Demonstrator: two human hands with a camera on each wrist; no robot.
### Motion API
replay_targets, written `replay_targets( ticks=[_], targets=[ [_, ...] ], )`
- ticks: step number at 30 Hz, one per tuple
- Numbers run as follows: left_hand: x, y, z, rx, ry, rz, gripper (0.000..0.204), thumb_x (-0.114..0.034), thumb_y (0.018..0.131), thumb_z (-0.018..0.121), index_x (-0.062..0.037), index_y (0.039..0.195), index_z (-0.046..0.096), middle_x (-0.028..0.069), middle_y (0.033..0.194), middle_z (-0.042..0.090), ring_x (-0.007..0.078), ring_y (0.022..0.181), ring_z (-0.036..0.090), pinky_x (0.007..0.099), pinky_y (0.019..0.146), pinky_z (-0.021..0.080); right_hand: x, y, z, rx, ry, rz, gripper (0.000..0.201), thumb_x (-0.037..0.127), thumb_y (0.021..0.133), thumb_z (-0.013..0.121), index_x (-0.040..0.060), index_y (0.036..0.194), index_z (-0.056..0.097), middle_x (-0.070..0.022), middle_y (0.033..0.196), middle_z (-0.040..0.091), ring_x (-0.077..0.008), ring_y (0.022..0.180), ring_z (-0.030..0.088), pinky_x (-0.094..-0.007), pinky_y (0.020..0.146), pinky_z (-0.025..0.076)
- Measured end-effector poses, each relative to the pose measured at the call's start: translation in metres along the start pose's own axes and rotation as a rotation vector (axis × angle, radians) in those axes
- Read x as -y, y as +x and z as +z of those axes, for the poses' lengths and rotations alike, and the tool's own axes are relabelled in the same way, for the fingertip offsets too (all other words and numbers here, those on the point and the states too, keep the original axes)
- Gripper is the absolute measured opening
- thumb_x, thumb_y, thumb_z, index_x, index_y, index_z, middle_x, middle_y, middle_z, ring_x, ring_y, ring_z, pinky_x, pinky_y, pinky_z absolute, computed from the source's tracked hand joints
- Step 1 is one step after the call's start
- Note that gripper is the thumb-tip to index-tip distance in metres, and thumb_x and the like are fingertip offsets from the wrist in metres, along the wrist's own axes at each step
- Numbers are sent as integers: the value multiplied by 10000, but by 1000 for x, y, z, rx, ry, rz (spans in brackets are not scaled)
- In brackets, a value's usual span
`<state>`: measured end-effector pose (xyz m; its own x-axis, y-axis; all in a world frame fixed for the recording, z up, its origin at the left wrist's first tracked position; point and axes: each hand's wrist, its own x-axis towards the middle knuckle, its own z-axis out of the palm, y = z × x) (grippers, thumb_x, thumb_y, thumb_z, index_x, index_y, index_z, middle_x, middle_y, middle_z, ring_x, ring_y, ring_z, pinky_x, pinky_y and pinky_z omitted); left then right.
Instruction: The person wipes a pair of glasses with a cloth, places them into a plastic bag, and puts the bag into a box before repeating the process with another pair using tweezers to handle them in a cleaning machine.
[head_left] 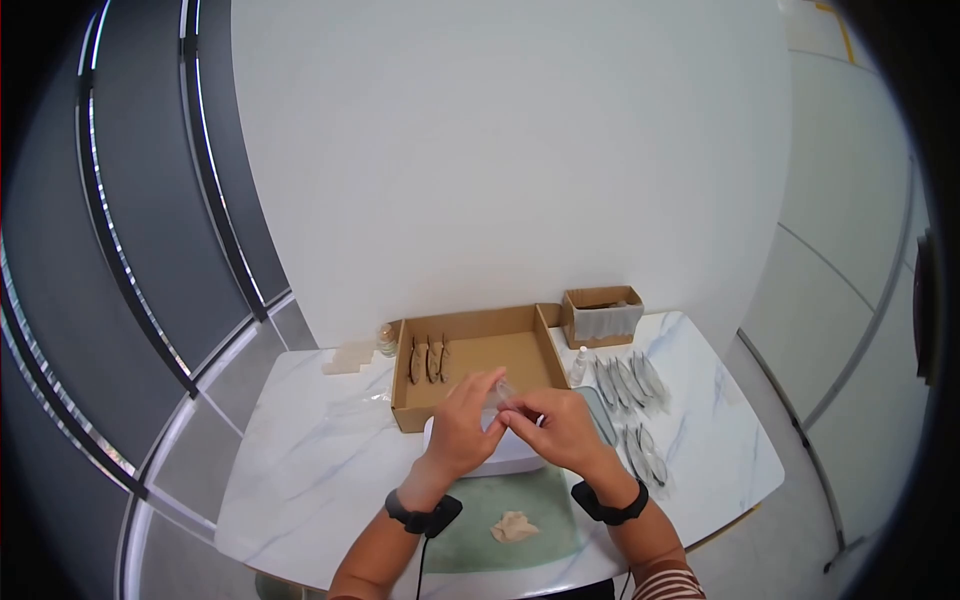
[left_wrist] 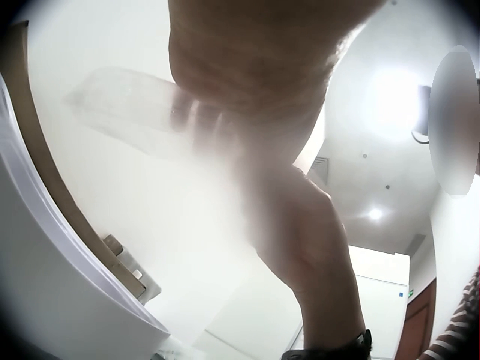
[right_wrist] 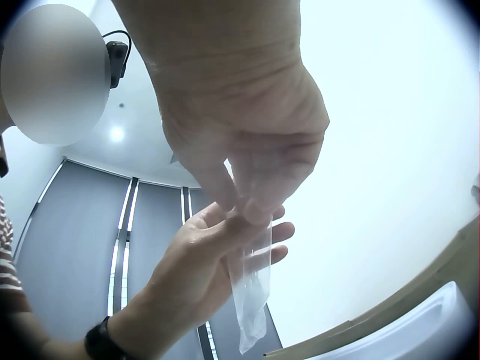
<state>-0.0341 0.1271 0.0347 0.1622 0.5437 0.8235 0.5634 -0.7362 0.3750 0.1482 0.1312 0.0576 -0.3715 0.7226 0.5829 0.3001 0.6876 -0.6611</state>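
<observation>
Both hands are raised over a white plastic tray [head_left: 510, 462], working on a clear plastic sleeve [right_wrist: 251, 300]. My right hand [head_left: 560, 428] pinches its upper end between thumb and curled fingertips. My left hand [head_left: 463, 425] holds the sleeve between the thumb in front and the longer fingers behind, as the right wrist view shows. The sleeve's other end hangs free, tapering to a crumpled tip, and looks see-through in the left wrist view. In the head view the hands hide much of the white tray.
Behind stands a shallow cardboard box [head_left: 500, 345] with thin curved dark pieces [head_left: 431, 360]. Several bagged curved pieces [head_left: 630, 381] lie right, near a small bottle [head_left: 579, 364] and a lined carton [head_left: 603, 322]. A beige cloth [head_left: 514, 527] lies on the green mat [head_left: 462, 535].
</observation>
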Motion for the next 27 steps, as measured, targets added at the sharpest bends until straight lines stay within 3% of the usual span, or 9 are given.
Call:
replay_targets(
  ticks=[2,14,18,23,27],
  targets=[
    [-2,-1,0,21,4,5,562,-85,801,760,-23,1326,569,184,1164,647,385,1043,643,442,886,531,-4,1,-1,-9,-36,-44,131,125,874,774,29,963,770,-92,797,730,-159,617,663,-282,573,513],
    [4,-1,-9,119,41,61,573,-116,832,761,-20,1357,555,184,1225,645,381,1062,636,456,898,516,1,3,-7,38,45,40,129,126,894,763,13,957,760,-73,735,672,-117,624,617,-274,578,491],
    [-1,-5,2,86,128,64,630,-96,825,760,-35,1408,528,167,1147,654,366,991,646,435,827,532,-3,1,-3,13,117,73,174,186,908,750,23,971,760,-83,701,668,-153,595,621,-305,568,495],
    [15,-11,6,87,213,26,644,-50,823,731,-50,1429,514,133,1017,646,346,868,642,436,734,533,-1,2,-8,19,397,336,203,219,947,726,21,966,762,-34,651,633,-74,561,574,-271,514,457],
    [18,-9,5,63,207,33,588,-9,832,688,-63,1399,544,128,958,634,343,822,632,452,707,518,-1,2,-11,132,236,277,226,234,985,697,23,996,778,-13,690,665,-51,573,580,-224,489,480]
  ],
)
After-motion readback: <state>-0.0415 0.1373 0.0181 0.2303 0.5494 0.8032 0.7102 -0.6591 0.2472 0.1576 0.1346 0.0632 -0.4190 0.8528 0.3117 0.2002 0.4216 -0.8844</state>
